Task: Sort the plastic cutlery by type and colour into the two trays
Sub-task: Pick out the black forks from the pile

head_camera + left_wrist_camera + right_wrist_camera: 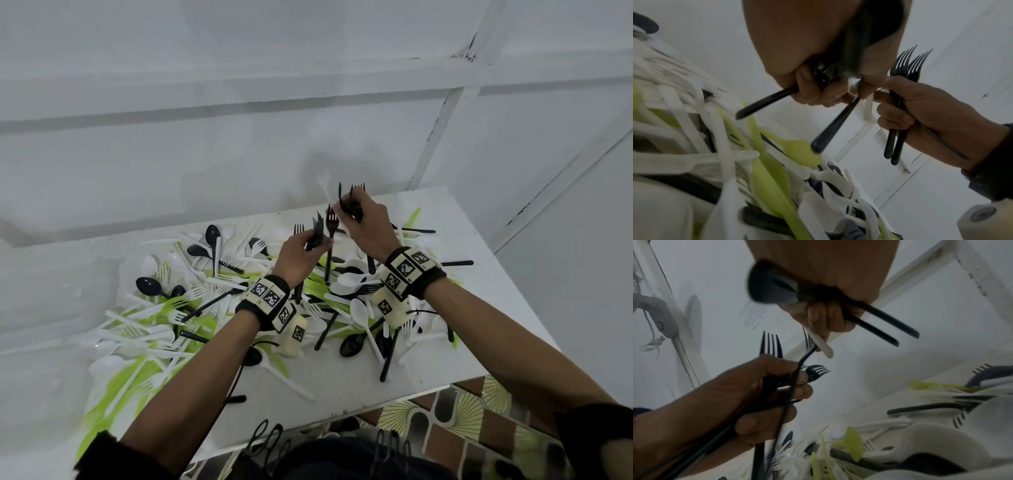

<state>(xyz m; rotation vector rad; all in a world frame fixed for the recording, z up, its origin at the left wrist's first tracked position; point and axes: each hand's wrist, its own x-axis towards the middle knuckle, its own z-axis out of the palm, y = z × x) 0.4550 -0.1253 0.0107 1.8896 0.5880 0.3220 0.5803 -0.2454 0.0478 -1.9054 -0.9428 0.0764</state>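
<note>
Black forks (317, 230) bunched in left hand (297, 257), fingers curled round the handles; right hand (368, 224) grips more forks plus a stray white utensil (823, 344). Both above the pile (212, 308) mid-tabletop (472, 308). Advice: drop the white one, align tines, merge bundles. Trays unseen.

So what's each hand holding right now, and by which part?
Left hand grips a bunch of black forks by their handles, tines up. Right hand grips more black cutlery plus one white piece, mid-handle.
</note>
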